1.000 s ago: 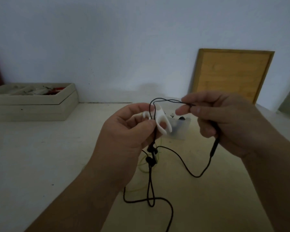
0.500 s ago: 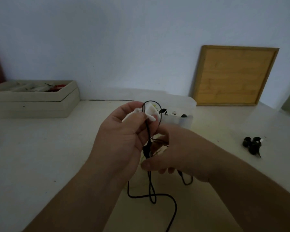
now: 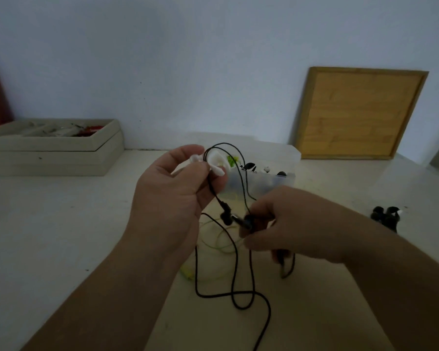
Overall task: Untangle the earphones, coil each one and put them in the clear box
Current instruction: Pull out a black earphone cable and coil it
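The left hand (image 3: pixel 173 198), raised, pinches a small white piece (image 3: pixel 217 163) and the top loop of the black earphone cable (image 3: pixel 269 315) between thumb and curled fingers. From that pinch the cable falls toward 5 o'clock, then its slack hangs long toward 6 o'clock onto the table (image 3: pixel 61 236), crossing a yellow-green cable (image 3: pixel 213 245). The clear box (image 3: pixel 284 184) sits at 12 o'clock, just beyond both hands. The right hand (image 3: pixel 294 224), lower, at 4 o'clock from the left, pinches a black earbud (image 3: pixel 249 221) with its other fingers curled. My guess is that it does the winding.
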Available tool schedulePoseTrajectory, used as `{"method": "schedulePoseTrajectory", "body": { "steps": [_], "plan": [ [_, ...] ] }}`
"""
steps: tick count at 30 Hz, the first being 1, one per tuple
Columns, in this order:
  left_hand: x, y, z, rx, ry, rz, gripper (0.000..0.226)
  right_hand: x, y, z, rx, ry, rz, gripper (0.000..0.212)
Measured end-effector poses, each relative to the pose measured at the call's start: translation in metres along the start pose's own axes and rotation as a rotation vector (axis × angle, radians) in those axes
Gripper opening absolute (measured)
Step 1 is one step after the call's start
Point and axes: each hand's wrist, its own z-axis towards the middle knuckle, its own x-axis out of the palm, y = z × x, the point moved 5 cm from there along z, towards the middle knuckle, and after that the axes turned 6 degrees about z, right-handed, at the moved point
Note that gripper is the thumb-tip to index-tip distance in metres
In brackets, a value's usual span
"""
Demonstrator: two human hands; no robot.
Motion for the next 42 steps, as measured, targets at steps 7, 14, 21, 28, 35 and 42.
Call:
{"method": "schedulePoseTrajectory", "body": {
  "steps": [7, 14, 21, 28, 35, 42],
  "plan": [
    [0.0, -0.005, 0.002, 0.056, 0.051, 0.108, 0.018, -0.062, -0.021, -0.014, 0.029, -0.465, 0.447, 0.019],
    [0.003, 0.0, -0.004, 0.083, 0.271, 0.566, 0.028, -0.083, -0.04, -0.014, -0.058, -0.586, 1.095, 0.026],
    [-0.008, -0.002, 0.004, 0.093, 0.332, 0.737, 0.032, -0.106, -0.057, -0.023, -0.209, -0.409, 1.492, 0.019],
    [-0.006, 0.004, 0.0, 0.088, 0.495, 0.976, 0.032, -0.123, -0.074, -0.026, -0.263, -0.627, 1.437, 0.016],
    [-0.009, 0.005, 0.004, 0.118, 0.517, 1.068, 0.034, -0.132, -0.079, -0.034, -0.249, -0.734, 1.259, 0.018],
    [-0.008, -0.001, 0.004, 0.094, 0.511, 1.006, 0.032, -0.14, -0.089, -0.036, -0.132, -0.999, 0.984, 0.026]
  ]
}}
